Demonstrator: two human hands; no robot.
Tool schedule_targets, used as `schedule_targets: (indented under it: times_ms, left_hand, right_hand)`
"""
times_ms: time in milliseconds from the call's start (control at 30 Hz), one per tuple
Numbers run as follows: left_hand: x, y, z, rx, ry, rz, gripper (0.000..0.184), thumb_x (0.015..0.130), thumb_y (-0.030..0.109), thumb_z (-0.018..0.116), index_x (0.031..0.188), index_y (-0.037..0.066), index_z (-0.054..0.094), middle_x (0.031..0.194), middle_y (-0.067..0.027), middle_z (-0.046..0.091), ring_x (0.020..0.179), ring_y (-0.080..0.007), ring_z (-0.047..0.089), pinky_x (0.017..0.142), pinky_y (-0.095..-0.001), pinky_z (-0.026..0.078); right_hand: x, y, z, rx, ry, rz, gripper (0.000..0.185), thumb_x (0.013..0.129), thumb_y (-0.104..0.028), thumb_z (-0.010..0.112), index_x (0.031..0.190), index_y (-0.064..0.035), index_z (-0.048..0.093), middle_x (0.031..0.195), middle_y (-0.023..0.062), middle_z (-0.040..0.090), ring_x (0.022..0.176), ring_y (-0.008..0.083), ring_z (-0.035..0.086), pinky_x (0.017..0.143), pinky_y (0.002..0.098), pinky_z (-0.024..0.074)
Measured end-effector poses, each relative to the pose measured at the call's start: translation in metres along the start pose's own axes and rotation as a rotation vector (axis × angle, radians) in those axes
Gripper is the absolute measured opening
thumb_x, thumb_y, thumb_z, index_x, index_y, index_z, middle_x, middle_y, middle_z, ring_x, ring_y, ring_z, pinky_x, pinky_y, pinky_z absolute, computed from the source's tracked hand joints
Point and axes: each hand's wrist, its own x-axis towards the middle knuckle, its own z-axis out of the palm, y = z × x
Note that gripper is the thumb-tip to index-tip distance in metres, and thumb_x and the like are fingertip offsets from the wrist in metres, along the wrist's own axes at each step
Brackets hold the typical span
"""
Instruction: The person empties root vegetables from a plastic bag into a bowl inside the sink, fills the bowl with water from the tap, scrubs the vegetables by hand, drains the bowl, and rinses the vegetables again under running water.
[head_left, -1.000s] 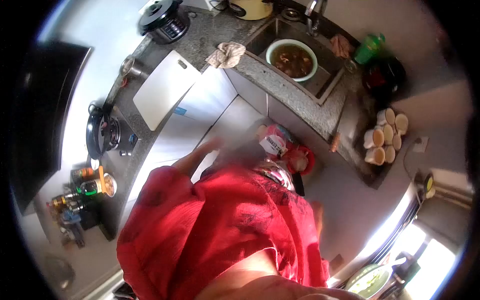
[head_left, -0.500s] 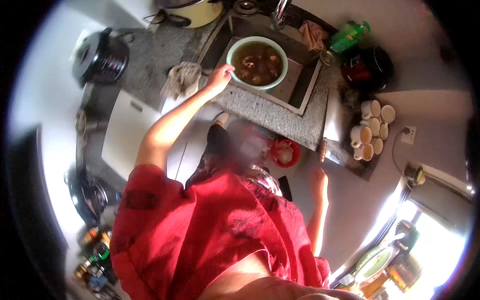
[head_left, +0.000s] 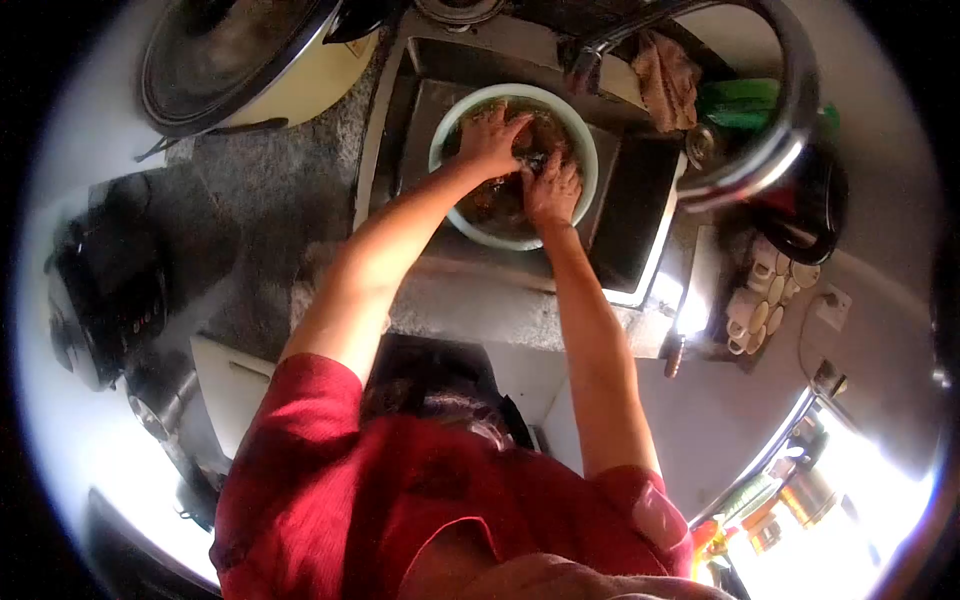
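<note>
Head view: the pale bowl [head_left: 591, 165] sits inside the sink [head_left: 630, 205], presumably so spills stay contained. The person's left hand [head_left: 490, 145] spreads wide in its murky water [head_left: 495, 205]; the right hand [head_left: 552, 192] dips alongside, grip indeterminable.

both hands, left [head_left: 488, 142] and right [head_left: 552, 192], in a bowl [head_left: 588, 150] of dark liquid, bowl inside a sink [head_left: 630, 220]
</note>
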Motion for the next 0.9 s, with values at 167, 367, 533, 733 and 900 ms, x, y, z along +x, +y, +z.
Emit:
schedule_targets:
  times_ms: [167, 367, 533, 733, 900]
  left_hand:
    - [0.044, -0.024, 0.019, -0.559, -0.401, -0.352, 0.08, 0.077, 0.065, 0.06, 0.125, 0.0, 0.055, 0.122, -0.0219, 0.059, 0.112, -0.0362, 0.057, 0.095, -0.0435, 0.044]
    - [0.002, -0.069, 0.037, -1.026, -0.321, -0.437, 0.081, 0.084, 0.067, 0.048, 0.137, 0.006, 0.046, 0.14, -0.0142, 0.047, 0.129, -0.0267, 0.043, 0.104, -0.0366, 0.034]
    - [-0.02, -0.046, -0.019, -1.212, -0.267, -0.091, 0.016, 0.088, 0.021, 0.059, 0.099, 0.01, 0.055, 0.095, -0.0043, 0.057, 0.083, -0.0142, 0.056, 0.082, -0.0344, 0.047]
    - [0.01, -0.056, 0.019, -0.924, -0.041, -0.194, 0.022, 0.088, 0.026, 0.06, 0.099, 0.007, 0.056, 0.091, -0.006, 0.058, 0.081, -0.0188, 0.057, 0.075, -0.0356, 0.045]
    - [0.047, -0.07, 0.104, -1.143, -0.038, -0.865, 0.042, 0.097, 0.037, 0.046, 0.11, -0.001, 0.058, 0.104, -0.015, 0.064, 0.092, -0.0284, 0.06, 0.079, -0.0406, 0.046]
  right_hand:
    - [0.035, 0.02, 0.006, 0.185, -0.338, 0.289, 0.061, 0.096, -0.047, 0.041, 0.13, 0.0037, 0.042, 0.114, 0.032, 0.058, 0.104, 0.0433, 0.057, 0.093, 0.0508, 0.0422]
    - [-0.008, 0.033, 0.009, 0.455, -0.108, 0.24, 0.056, 0.097, -0.046, 0.04, 0.109, 0.0065, 0.056, 0.096, 0.0318, 0.062, 0.089, 0.047, 0.059, 0.082, 0.0508, 0.0454]
    - [-0.058, 0.002, 0.0, 0.097, -0.313, -0.136, 0.048, 0.093, -0.033, 0.054, 0.126, 0.0012, 0.046, 0.13, 0.0259, 0.045, 0.12, 0.0428, 0.044, 0.09, 0.0462, 0.0459]
    - [-0.001, -0.012, 0.037, 0.01, -0.495, -0.118, 0.041, 0.089, -0.036, 0.055, 0.111, -0.001, 0.055, 0.111, 0.0272, 0.055, 0.108, 0.039, 0.054, 0.09, 0.0457, 0.0468]
    - [0.055, 0.026, 0.079, -0.044, -0.35, -0.278, 0.026, 0.086, -0.027, 0.055, 0.089, -0.0033, 0.066, 0.08, 0.0214, 0.065, 0.077, 0.0369, 0.065, 0.071, 0.0446, 0.0533]
